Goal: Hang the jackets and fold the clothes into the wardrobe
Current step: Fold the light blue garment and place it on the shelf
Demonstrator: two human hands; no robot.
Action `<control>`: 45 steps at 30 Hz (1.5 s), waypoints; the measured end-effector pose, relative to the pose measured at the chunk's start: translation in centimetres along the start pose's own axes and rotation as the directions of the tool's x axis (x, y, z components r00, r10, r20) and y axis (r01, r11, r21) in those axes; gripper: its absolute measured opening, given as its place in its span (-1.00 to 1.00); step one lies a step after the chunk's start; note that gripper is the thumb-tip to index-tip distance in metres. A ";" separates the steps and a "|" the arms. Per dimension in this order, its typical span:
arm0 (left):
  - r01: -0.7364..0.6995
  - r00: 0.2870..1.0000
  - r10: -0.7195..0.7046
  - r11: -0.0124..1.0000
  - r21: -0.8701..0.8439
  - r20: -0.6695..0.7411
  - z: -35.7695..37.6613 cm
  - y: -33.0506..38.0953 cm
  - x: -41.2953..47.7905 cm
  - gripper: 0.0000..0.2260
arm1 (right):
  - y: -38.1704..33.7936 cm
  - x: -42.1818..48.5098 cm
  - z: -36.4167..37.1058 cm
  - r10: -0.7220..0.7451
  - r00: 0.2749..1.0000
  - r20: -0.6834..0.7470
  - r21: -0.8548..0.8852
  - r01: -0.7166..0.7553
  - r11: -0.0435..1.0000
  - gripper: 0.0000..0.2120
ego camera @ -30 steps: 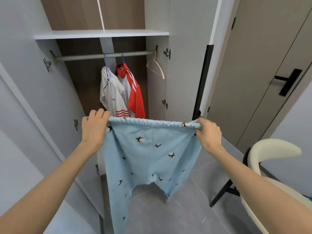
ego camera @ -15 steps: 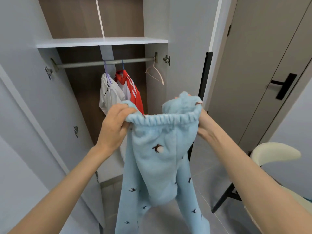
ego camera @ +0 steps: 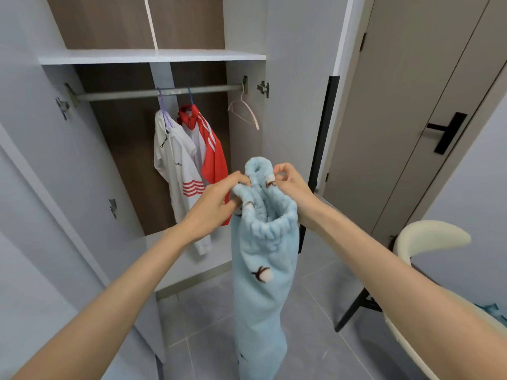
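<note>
Before the open wardrobe (ego camera: pixel 109 60), a grey tiled floor (ego camera: pixel 315 338) ran up to its base. To the right of the wardrobe stood a tall beige room door (ego camera: pixel 397 133) with a black lever handle (ego camera: pixel 450 131). Further right of the wardrobe, a cream chair (ego camera: pixel 428 237) on dark legs curved in from the edge of view. The wardrobe's left door (ego camera: pixel 55 149) was swung wide, pale grey against the brown back panel.

Under the wardrobe's white shelf a metal rail (ego camera: pixel 123 95) ran across. From it hung a white jacket (ego camera: pixel 175 165) with red stripes and, touching it on the right, a red jacket (ego camera: pixel 214 157). An empty pale hanger (ego camera: pixel 245 113) hung at the rail's right end, against the wardrobe's side wall.

In front of the wardrobe's right half, a pair of pale blue fleece trousers (ego camera: pixel 263 270) was held in the air. They were doubled lengthwise into a narrow column. Their long axis was upright, with the elastic waistband bunched at the top and the legs pointing down toward the floor, past the bottom of the view.

The left hand (ego camera: pixel 216 204) gripped the waistband's left side with its fingers curled into the fleece. The right hand (ego camera: pixel 290 185) pinched the far top of the waistband between thumb and bent fingers. The two hands were close together, with only the gathered cloth between them.
</note>
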State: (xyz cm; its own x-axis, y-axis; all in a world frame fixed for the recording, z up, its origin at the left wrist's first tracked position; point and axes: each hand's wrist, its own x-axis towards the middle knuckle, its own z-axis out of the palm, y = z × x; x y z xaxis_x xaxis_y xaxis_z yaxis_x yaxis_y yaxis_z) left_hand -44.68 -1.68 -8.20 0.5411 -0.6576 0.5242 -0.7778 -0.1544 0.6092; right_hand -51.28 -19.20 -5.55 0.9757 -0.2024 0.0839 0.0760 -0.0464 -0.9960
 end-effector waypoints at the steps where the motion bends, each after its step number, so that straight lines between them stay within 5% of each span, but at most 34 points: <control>1: 0.014 1.000 -0.015 0.999 -0.041 -0.020 0.2 0.0 0.1 -0.78 | -0.1 0.0 0.0 0.013 1.000 0.005 0.009 -0.013 1.000 -0.82; 6: 0.078 0.994 -0.085 0.992 -0.095 -0.070 1.0 -1.1 0.5 -0.83 | -0.9 -0.3 -0.7 0.040 0.995 0.092 -0.212 -0.020 0.977 -0.90; 8: 0.095 0.993 -0.099 0.993 -0.067 -0.068 1.2 -1.6 0.4 -0.82 | -0.9 -0.7 -1.0 -0.197 0.980 0.034 -0.358 0.196 0.913 -0.84; 11: 0.079 0.992 -0.073 0.996 0.052 -0.102 1.3 -2.2 0.2 -0.77 | -0.5 -1.8 -1.3 -0.550 0.824 0.138 -0.716 0.467 0.520 -0.86; 13: 0.039 0.993 -0.022 0.989 0.140 -0.117 1.3 -2.4 0.0 -0.75 | 0.2 -2.3 -1.4 -0.439 0.849 0.296 -0.874 0.426 0.234 -0.87; 16: -0.034 0.985 0.073 0.972 0.233 -0.159 1.6 -2.6 -1.0 -0.68 | 1.9 -2.5 -1.6 -0.281 0.925 0.255 -0.966 0.255 -0.038 -0.80; 24: -0.159 0.906 0.253 0.946 0.282 -0.339 3.1 -3.0 -3.8 -0.66 | 5.2 -3.7 0.7 -0.271 0.940 0.208 -0.978 0.195 -0.073 -0.72; 29: -0.209 0.874 0.302 0.941 0.266 -0.380 2.2 -2.9 -4.5 -0.74 | 5.8 -3.9 1.6 -0.107 0.984 0.142 -0.935 0.169 0.312 -0.68; 35: -0.196 0.902 0.276 0.947 0.254 -0.332 3.3 -2.4 -5.9 -0.72 | 5.1 -3.7 1.4 0.147 0.958 0.246 -0.963 0.225 0.147 -0.76; 38: -0.196 0.911 0.269 0.949 0.248 -0.311 3.9 -2.0 -6.5 -0.77 | 5.6 -3.6 2.0 0.105 0.968 0.229 -0.970 0.237 -0.063 -0.85; 40: -0.160 0.913 0.236 0.957 0.241 -0.334 4.0 -1.9 -6.7 -0.70 | 6.1 -3.6 2.0 0.009 0.962 0.272 -0.956 0.272 -0.115 -0.92; 42: -0.125 0.912 0.217 0.955 0.268 -0.347 3.4 -2.0 -7.0 -0.64 | 6.4 -3.7 1.5 -0.108 0.943 0.313 -0.947 0.302 -0.110 -0.87; 45: -0.083 0.938 0.182 0.944 0.320 -0.294 1.7 -2.4 -7.1 -0.65 | 6.7 -3.5 0.1 -0.235 0.927 0.293 -0.947 0.314 0.061 -0.83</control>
State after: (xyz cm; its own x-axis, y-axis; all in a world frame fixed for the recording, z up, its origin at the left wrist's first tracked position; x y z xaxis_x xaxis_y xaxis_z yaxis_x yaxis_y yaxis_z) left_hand -47.22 2.11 -14.38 0.4597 -0.4282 0.7780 -0.8815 -0.3265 0.3412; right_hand -54.16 -18.74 -12.48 0.9466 0.1095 0.3034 0.1167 -0.9931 -0.0058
